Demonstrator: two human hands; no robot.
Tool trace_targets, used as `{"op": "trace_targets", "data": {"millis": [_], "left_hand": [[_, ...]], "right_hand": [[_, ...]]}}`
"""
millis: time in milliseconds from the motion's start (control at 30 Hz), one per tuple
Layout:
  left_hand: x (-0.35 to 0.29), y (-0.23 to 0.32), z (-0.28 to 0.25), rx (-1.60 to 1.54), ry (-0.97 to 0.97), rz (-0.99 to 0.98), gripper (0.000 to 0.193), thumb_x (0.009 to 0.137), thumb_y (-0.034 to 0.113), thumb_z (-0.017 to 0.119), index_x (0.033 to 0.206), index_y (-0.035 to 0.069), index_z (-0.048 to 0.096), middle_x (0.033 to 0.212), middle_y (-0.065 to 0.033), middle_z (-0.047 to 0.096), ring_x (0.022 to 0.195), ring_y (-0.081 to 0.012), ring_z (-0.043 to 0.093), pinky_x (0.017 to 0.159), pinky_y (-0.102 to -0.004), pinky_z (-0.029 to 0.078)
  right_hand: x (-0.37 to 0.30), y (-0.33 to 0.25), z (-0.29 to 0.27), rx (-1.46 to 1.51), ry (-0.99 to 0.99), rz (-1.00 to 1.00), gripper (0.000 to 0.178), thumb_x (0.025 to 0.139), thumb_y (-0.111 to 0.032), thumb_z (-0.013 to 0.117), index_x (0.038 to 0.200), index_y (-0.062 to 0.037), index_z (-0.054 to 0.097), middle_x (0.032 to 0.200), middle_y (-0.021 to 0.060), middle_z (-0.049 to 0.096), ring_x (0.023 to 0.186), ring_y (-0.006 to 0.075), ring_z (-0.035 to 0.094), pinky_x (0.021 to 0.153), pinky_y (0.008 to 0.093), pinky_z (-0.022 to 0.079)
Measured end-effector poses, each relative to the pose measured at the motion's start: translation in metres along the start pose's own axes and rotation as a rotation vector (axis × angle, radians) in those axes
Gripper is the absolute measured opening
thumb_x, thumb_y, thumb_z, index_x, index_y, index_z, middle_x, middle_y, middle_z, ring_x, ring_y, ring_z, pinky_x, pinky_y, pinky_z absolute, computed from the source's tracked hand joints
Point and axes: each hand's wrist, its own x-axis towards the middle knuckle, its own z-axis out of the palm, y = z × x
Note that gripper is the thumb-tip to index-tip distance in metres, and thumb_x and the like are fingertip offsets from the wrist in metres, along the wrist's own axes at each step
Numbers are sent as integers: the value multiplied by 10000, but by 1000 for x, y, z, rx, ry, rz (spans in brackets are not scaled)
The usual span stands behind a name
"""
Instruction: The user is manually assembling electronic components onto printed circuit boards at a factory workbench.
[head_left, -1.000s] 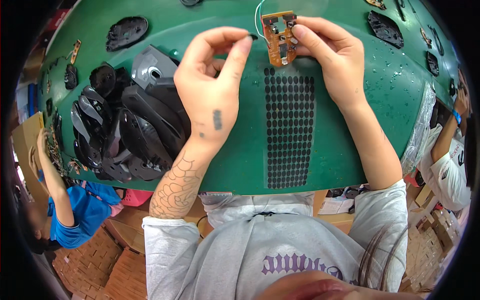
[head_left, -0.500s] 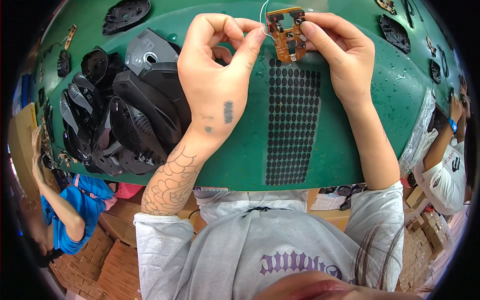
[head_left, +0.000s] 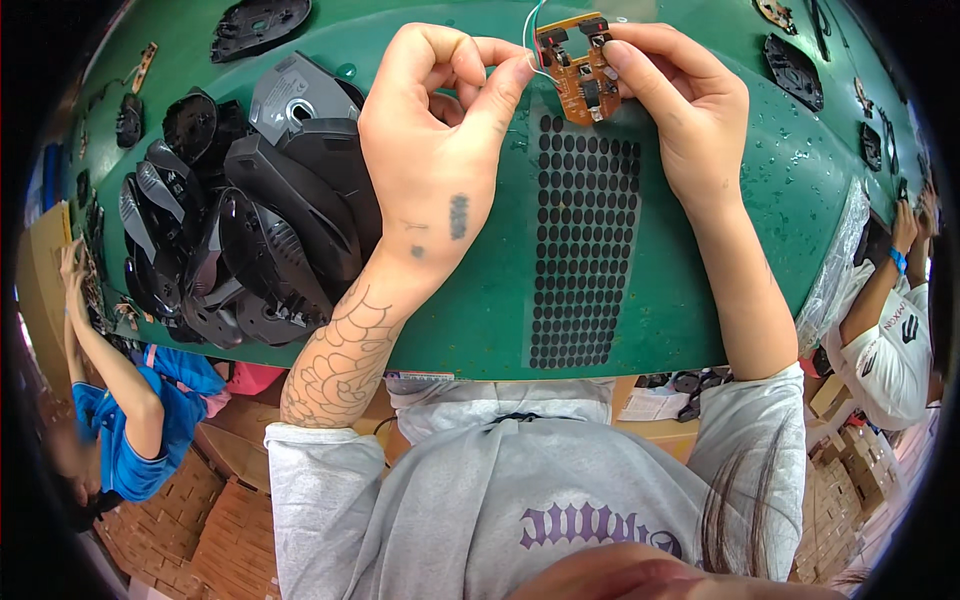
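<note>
black mouse shells (head_left: 250,220) piled on green table (head_left: 760,230), left | left hand (head_left: 430,150) grip pinched on thin wire (head_left: 527,45) beside board | sheet of black round pads (head_left: 580,240) under hands | right hand (head_left: 685,110) grip holds brown circuit board (head_left: 580,70) above table, top centre

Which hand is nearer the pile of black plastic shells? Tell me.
Left. The left hand hangs just right of the pile of black plastic shells; the right hand is farther right, holding the circuit board.
</note>
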Motion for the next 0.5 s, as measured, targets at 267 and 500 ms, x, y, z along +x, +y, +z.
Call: {"op": "trace_targets", "data": {"millis": [267,500], "left_hand": [[-2,0,2,-2,-9,-26,274,836,-14,681,777,85,432,824,-12,659,592,-42,435,531,-173,356],[-3,0,2,24,-4,-11,267,823,-27,680,769,78,440,801,-5,659,563,-45,398,513,-182,344]], "right_hand": [[1,9,-4,37,-11,-88,189,883,-75,676,1049,15,695,914,86,705,784,118,660,692,211,565],[2,11,-5,62,12,-75,175,879,-67,677,1037,4,699,899,72,703,762,100,644,674,191,540]]}}
